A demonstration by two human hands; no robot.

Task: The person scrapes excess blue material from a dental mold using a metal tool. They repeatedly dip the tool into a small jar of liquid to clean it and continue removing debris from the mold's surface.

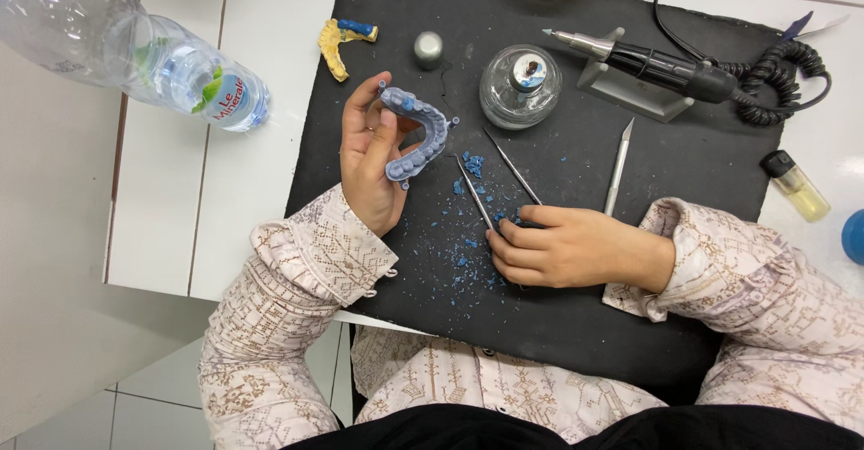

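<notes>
My left hand point(371, 160) holds a grey-blue horseshoe-shaped dental model point(416, 133) up over the black mat point(576, 324), thumb and fingers around its left side. My right hand point(560, 248) rests on the mat with its fingers closed over the handles of two thin metal carving tools point(490, 184), whose tips point up and left towards the model. Blue wax shavings point(463, 234) lie scattered between the two hands.
On the mat lie a third metal blade tool point(618, 166), a glass spirit lamp point(520, 85), a small metal cap point(428, 49) and a handpiece on its stand point(661, 67) with a coiled cable. A yellow dental cast point(339, 43), a plastic water bottle point(126, 45) and a lighter point(796, 185) lie beside the mat.
</notes>
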